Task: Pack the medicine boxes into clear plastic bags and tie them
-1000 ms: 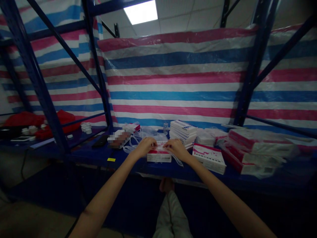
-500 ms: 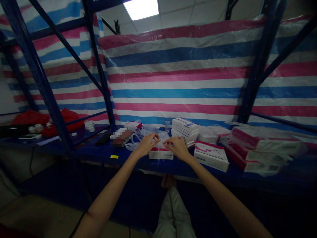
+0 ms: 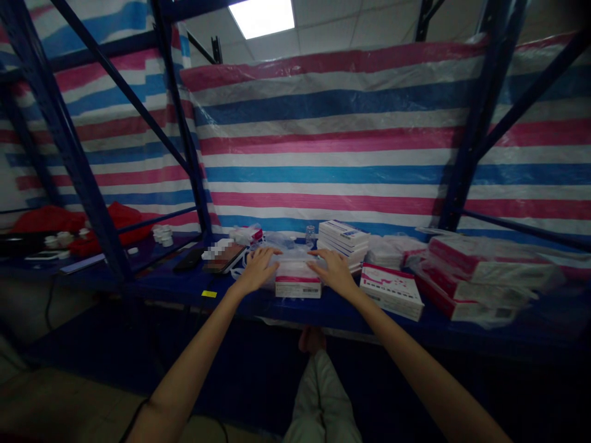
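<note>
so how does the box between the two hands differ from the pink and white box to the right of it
The middle box sits square to the viewer, while the right box is turned at an angle. Clear plastic veils the middle box's top; the right box's printed top shows plainly. The left hand and right hand flank the middle box, but not the right box. Both are white with pink.

Middle box (image 3: 295, 288) — print unreadable, ceiling light (image 3: 263, 17) — cropped
</note>
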Demonstrator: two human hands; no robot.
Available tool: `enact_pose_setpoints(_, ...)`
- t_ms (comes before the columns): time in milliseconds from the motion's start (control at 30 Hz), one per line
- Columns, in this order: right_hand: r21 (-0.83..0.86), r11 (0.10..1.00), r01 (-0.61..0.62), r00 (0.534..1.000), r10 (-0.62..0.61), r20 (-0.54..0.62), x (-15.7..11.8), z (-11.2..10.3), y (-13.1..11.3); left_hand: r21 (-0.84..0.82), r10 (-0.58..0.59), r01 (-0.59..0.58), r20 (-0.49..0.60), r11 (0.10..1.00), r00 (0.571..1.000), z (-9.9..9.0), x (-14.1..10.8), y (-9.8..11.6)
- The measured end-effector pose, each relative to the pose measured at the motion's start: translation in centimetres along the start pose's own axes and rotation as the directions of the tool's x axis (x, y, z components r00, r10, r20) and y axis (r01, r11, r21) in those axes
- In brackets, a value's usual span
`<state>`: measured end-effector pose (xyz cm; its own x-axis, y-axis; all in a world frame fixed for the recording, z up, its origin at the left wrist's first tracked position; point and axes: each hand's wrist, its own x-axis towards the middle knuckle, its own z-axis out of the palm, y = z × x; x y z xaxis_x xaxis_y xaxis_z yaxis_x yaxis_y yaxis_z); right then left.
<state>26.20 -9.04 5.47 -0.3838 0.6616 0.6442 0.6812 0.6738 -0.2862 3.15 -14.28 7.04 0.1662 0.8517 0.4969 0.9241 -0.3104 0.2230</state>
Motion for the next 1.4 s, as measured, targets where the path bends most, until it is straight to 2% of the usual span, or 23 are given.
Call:
enact_pose_setpoints(67, -0.014, 0.999, 0.049, 0.997, -0.048, 0.054, 0.6, 0.4, -0.8, 0.016, 0.066, -0.066, -0.037, 0.998, 0.997, 0.4, 1.0, 1.2)
enact_pose_setpoints(133, -0.020, 0.998, 0.054, 0.994, -0.052, 0.095, 0.8, 0.9, -1.1, 0.029, 0.130, -0.129, -0.018, 0.991, 0.991, 1.1, 1.8, 2.1)
enact_pose_setpoints(200, 0.019, 1.000, 0.017, 0.997, -0.018, 0.072, 0.6, 1.3, -0.8, 0.005, 0.138, -0.138, -0.002, 0.990, 0.990, 1.8, 2.0, 2.1)
enact_pose_setpoints(267, 0.115, 0.992, -0.047, 0.999, 0.045, 0.012, 0.2, 1.6, 0.2, -0.102, 0.067, -0.075, -0.074, 0.992, 0.995, 2.3, 1.5, 1.1)
enact_pose_setpoints(333, 0.259, 0.955, -0.146, 0.986, 0.161, -0.040, -0.4, 1.8, 1.5, -0.290, -0.087, 0.025, -0.203, 0.957, 0.975, 2.5, 0.6, -0.4)
enact_pose_setpoints(400, 0.404, 0.884, -0.235, 0.955, 0.288, -0.075, -0.9, 2.0, 2.7, -0.479, -0.271, 0.114, -0.273, 0.870, 0.923, 2.7, -0.4, -2.0)
enact_pose_setpoints(467, 0.500, 0.828, -0.256, 0.926, 0.358, -0.119, -1.1, 2.0, 3.2, -0.592, -0.400, 0.161, -0.297, 0.790, 0.867, 2.9, -0.9, -2.7)
enact_pose_setpoints(533, 0.518, 0.830, -0.206, 0.925, 0.338, -0.174, -1.0, 1.9, 2.9, -0.630, -0.439, 0.157, -0.321, 0.761, 0.839, 3.1, -0.9, -2.4)
enact_pose_setpoints(600, 0.468, 0.872, -0.147, 0.944, 0.264, -0.196, -0.7, 1.7, 2.1, -0.609, -0.412, 0.140, -0.332, 0.781, 0.849, 3.2, -0.6, -1.2)
enact_pose_setpoints(667, 0.413, 0.903, -0.118, 0.965, 0.203, -0.167, -0.4, 1.5, 1.5, -0.575, -0.394, 0.148, -0.330, 0.805, 0.858, 3.2, -0.4, 0.0)
enact_pose_setpoints(733, 0.429, 0.893, -0.136, 0.964, 0.219, -0.149, -0.6, 1.3, 1.5, -0.594, -0.449, 0.169, -0.363, 0.787, 0.816, 3.2, -0.7, 0.7)
enact_pose_setpoints(800, 0.472, 0.864, -0.173, 0.931, 0.300, -0.208, -1.4, 1.0, 1.9, -0.626, -0.532, 0.176, -0.443, 0.760, 0.722, 3.3, -1.8, 0.8)
enact_pose_setpoints(833, 0.473, 0.863, -0.178, 0.901, 0.336, -0.275, -2.0, 0.8, 1.9, -0.611, -0.551, 0.177, -0.501, 0.771, 0.667, 3.3, -2.5, 0.8)
enact_pose_setpoints(900, 0.394, 0.910, -0.128, 0.828, 0.316, -0.462, -3.3, 0.3, 1.4, -0.469, -0.474, 0.176, -0.652, 0.865, 0.591, 3.4, -4.2, 1.2)
enact_pose_setpoints(933, 0.314, 0.947, -0.069, 0.802, 0.240, -0.546, -3.9, 0.0, 0.8, -0.346, -0.365, 0.151, -0.722, 0.926, 0.588, 3.3, -4.8, 1.7)
enact_pose_setpoints(967, 0.221, 0.975, 0.015, 0.799, 0.121, -0.589, -4.3, -0.2, 0.0, -0.200, -0.216, 0.095, -0.757, 0.975, 0.617, 3.2, -5.3, 2.2)
enact_pose_setpoints(1000, 0.126, 0.984, 0.124, 0.815, -0.029, -0.578, -4.4, -0.5, -1.0, -0.056, -0.049, 0.012, -0.732, 0.998, 0.679, 3.1, -5.6, 2.8)
enact_pose_setpoints(1067, -0.018, 0.937, 0.349, 0.853, -0.326, -0.407, -3.9, -0.7, -2.9, 0.146, 0.209, -0.153, -0.538, 0.977, 0.817, 2.9, -5.4, 3.9)
enact_pose_setpoints(1133, -0.105, 0.867, 0.487, 0.850, -0.498, -0.173, -2.8, -0.5, -4.2, 0.237, 0.278, -0.210, -0.304, 0.949, 0.911, 2.9, -4.7, 4.3)
enact_pose_setpoints(1167, -0.154, 0.842, 0.518, 0.842, -0.533, -0.084, -2.2, -0.2, -4.5, 0.268, 0.273, -0.210, -0.228, 0.940, 0.934, 2.9, -4.5, 4.3)
enact_pose_setpoints(1233, -0.259, 0.797, 0.546, 0.830, -0.556, 0.038, -1.6, 0.5, -4.4, 0.317, 0.318, -0.261, -0.145, 0.912, 0.937, 3.2, -4.5, 3.9)
enact_pose_setpoints(1333, -0.331, 0.737, 0.590, 0.803, -0.578, 0.144, -2.5, 1.5, -3.3, 0.319, 0.494, -0.446, -0.085, 0.836, 0.865, 3.9, -5.8, 3.2)
enact_pose_setpoints(1400, -0.323, 0.741, 0.589, 0.806, -0.572, 0.156, -3.9, 2.0, -2.7, 0.303, 0.549, -0.509, -0.059, 0.806, 0.834, 4.4, -6.8, 2.8)
